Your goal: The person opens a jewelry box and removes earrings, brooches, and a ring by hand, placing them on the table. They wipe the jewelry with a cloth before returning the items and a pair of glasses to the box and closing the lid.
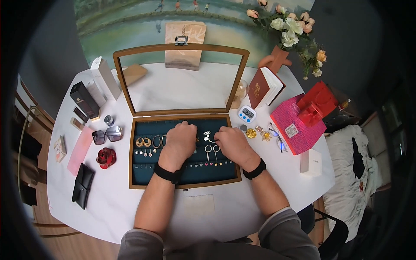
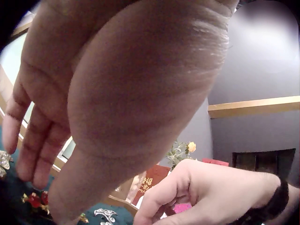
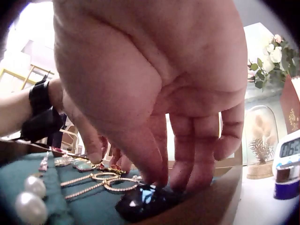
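Observation:
A wooden jewelry box (image 1: 186, 185) with a dark teal lining stands before me, its framed glass lid up. My left hand (image 1: 180, 141) hovers over the middle, fingers pointing straight down, the thumb apart from the visible fingers. Red-gem earrings (image 2: 36, 200) sit close to its fingertips. My right hand (image 1: 234, 145) reaches into the right side; thumb and fingertips come together at a dark blue faceted gem earring (image 3: 143, 204), which they pinch. Hoop earrings (image 3: 119, 183) with hanging chains lie beside it, and pearl earrings (image 3: 31, 206) are nearer the camera. A silver leaf-like earring (image 1: 207, 137) shows left of that hand.
Sunglasses (image 1: 107, 135), a red flower ornament (image 1: 106, 158) and a black case (image 1: 82, 185) lie to the left. On the right stand a timer (image 1: 247, 113), a red book (image 1: 264, 88), eyeglasses (image 1: 278, 138) and a pink bag (image 1: 299, 125). Upright boxes (image 1: 84, 100) are at the back left.

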Motion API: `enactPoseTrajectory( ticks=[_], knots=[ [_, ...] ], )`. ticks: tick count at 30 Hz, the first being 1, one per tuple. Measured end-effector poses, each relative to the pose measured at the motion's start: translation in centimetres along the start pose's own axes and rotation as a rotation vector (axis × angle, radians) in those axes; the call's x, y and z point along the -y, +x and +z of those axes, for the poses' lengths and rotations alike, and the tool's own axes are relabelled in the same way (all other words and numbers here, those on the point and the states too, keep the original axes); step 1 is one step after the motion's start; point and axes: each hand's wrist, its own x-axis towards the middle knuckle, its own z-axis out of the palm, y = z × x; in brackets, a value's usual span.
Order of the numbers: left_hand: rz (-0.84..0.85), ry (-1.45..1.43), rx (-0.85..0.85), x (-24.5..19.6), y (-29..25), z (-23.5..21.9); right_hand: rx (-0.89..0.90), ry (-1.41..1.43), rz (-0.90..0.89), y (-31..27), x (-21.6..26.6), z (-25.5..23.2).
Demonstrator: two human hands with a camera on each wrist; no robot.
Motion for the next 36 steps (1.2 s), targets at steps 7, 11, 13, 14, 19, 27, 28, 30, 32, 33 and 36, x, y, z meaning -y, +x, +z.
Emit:
enactPoseTrajectory(
  ticks=[7,11,13,14,19,27,28,30,32,33,36],
  knots=[
    [-0.013,0.059,-0.008,-0.5,-0.1,0.1,-0.013,0.032,-0.034,0.0,-0.4,0.7],
    [0.045,0.077,-0.037,-1.3,-0.7,-0.3,-0.044,0.052,-0.040,-0.1,-1.1,1.1],
    [0.083,0.073,-0.057,-1.8,-0.7,-0.5,-0.068,0.064,-0.049,-0.1,-1.3,0.5],
    [0.132,0.053,-0.064,-2.0,-0.5,-0.4,-0.077,0.048,-0.010,0.0,-1.1,-0.7],
    [0.247,0.029,-0.082,-3.7,0.1,-0.2,-0.279,0.041,-0.018,-1.2,0.2,-4.3],
    [0.772,0.307,0.026,-2.6,3.7,0.3,-0.268,-0.036,-0.228,-10.4,1.6,-4.0],
    [0.770,0.325,0.046,-2.8,3.9,0.1,-0.344,-0.064,-0.247,-11.1,0.5,-3.7],
    [0.801,0.343,0.059,-3.2,4.2,-0.2,-0.354,-0.076,-0.228,-12.5,-0.8,-3.4],
    [0.865,0.403,0.065,-3.3,4.6,-0.3,-0.363,-0.085,-0.214,-13.3,-1.3,-3.2],
    [0.868,0.407,0.069,-3.3,4.8,-0.3,-0.369,-0.062,-0.253,-13.4,-1.3,-3.0],
    [0.938,0.448,0.096,-3.1,5.2,-0.5,-0.348,0.007,-0.299,-13.5,-0.9,-2.9]
  ],
)
